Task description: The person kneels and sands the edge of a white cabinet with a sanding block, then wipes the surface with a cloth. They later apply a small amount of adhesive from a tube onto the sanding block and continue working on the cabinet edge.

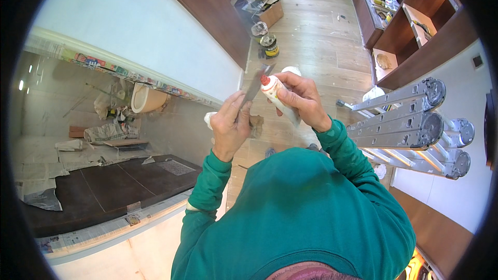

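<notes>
My left hand point(228, 127) is closed around a flat grey putty knife point(252, 90), its blade pointing up and away. Something white point(209, 120) shows at the outer side of this hand; I cannot make out whether the hand holds it. My right hand point(305, 98) grips a white squeeze tube point(272, 91) with a red tip point(265, 80), tilted toward the blade. The tip is close beside the blade; whether they touch I cannot tell. The tube's flattened end hangs below my right fingers. Both hands are held in front of my chest above the floor.
A folded metal ladder point(397, 124) stands close on the right. Ahead on the wood-look floor point(332, 41) are a black-and-yellow can point(269, 45) and a cardboard box point(271, 14). Brown shelving point(397, 57) holds tools. Left, behind glass, lie a toilet bowl point(149, 98) and coverings.
</notes>
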`<state>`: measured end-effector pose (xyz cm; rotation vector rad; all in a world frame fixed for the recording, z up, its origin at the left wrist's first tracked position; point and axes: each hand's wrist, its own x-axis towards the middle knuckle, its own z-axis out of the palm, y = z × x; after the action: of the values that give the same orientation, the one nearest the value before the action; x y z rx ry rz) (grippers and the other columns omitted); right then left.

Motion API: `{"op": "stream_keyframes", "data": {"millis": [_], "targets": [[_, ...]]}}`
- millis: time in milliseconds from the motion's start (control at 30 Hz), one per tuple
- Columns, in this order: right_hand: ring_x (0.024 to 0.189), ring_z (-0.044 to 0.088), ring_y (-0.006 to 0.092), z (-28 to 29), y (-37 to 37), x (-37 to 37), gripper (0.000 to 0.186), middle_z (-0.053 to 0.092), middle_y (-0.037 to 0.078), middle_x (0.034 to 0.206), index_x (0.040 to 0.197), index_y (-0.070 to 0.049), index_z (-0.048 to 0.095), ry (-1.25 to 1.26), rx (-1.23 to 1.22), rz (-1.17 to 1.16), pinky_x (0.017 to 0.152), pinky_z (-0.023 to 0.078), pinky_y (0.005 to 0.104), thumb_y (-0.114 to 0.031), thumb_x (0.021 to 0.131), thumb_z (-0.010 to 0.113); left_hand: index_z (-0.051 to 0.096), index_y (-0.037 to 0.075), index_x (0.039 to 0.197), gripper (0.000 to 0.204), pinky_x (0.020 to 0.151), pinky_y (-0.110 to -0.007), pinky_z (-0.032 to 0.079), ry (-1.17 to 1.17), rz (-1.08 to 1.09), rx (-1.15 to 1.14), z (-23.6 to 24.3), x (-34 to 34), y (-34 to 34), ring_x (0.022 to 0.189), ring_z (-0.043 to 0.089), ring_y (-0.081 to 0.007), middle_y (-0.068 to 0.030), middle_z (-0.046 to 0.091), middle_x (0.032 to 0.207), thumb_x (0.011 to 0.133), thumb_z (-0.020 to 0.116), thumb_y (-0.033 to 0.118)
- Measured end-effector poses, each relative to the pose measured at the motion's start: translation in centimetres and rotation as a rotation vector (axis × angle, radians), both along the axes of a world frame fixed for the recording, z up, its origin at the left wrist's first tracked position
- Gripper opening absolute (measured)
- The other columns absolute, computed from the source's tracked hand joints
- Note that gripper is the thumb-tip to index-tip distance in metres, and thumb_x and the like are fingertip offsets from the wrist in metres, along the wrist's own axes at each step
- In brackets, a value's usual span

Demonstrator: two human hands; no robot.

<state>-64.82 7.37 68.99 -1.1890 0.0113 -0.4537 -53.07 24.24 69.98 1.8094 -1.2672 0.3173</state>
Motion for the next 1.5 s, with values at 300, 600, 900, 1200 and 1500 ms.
{"op": "stream_keyframes", "data": {"millis": [300, 600, 900, 1200, 1500], "targets": [[0.078, 0.06, 0.0108, -1.2, 0.1, -0.2, 0.038, 0.065, 0.008, 0.097, 0.123, 0.002, 0.057, 0.053, 0.032, -0.014, 0.06, 0.05, 0.0246, -0.024, 0.096, 0.059, 0.068, -0.003, 0.1, 0.015, 0.059, -0.03, 0.052, 0.159, 0.01, 0.032, 0.3, -0.7, 0.2, 0.069, 0.068, -0.024, -0.0174, 0.07, 0.1, 0.087, 0.068, 0.005], [0.079, 0.058, 0.0079, -0.9, 0.8, 0.5, 0.035, 0.064, 0.005, 0.098, 0.122, 0.002, 0.058, -0.002, 0.068, 0.008, 0.06, 0.049, 0.0238, -0.022, 0.096, 0.061, 0.067, -0.004, 0.1, 0.016, 0.061, -0.034, 0.054, 0.031, 0.03, 0.045, -0.6, -0.9, 0.4, 0.077, 0.071, -0.0305, -0.0194, 0.069, 0.101, 0.087, 0.068, 0.005], [0.077, 0.061, 0.0119, -0.7, 1.3, -0.2, 0.037, 0.065, 0.009, 0.095, 0.123, 0.004, 0.057, 0.038, 0.078, -0.005, 0.06, 0.051, 0.0257, -0.022, 0.097, 0.055, 0.069, -0.001, 0.107, 0.021, 0.068, -0.031, 0.054, 0.155, 0.059, -0.004, -0.8, -0.6, 0.7, 0.081, 0.071, -0.026, -0.0172, 0.07, 0.104, 0.087, 0.069, 0.006], [0.074, 0.061, 0.0108, -1.1, 1.6, 0.1, 0.036, 0.065, 0.008, 0.092, 0.122, 0.002, 0.058, 0.039, 0.129, -0.014, 0.058, 0.051, 0.0251, -0.024, 0.098, 0.056, 0.068, -0.003, 0.1, 0.017, 0.064, -0.033, 0.055, 0.009, 0.048, -0.018, -1.7, -1.0, 0.9, 0.079, 0.071, -0.0292, -0.0188, 0.07, 0.102, 0.085, 0.07, 0.004], [0.076, 0.061, 0.0093, -1.1, 1.3, -0.6, 0.037, 0.066, 0.006, 0.094, 0.12, 0.001, 0.06, -0.04, 0.108, 0.004, 0.059, 0.05, 0.0234, -0.027, 0.097, 0.059, 0.068, -0.004, 0.099, 0.017, 0.063, -0.034, 0.055, -0.034, 0.024, 0.013, -1.1, -1.4, 1.0, 0.077, 0.071, -0.0313, -0.0208, 0.069, 0.1, 0.084, 0.07, 0.004]]}}
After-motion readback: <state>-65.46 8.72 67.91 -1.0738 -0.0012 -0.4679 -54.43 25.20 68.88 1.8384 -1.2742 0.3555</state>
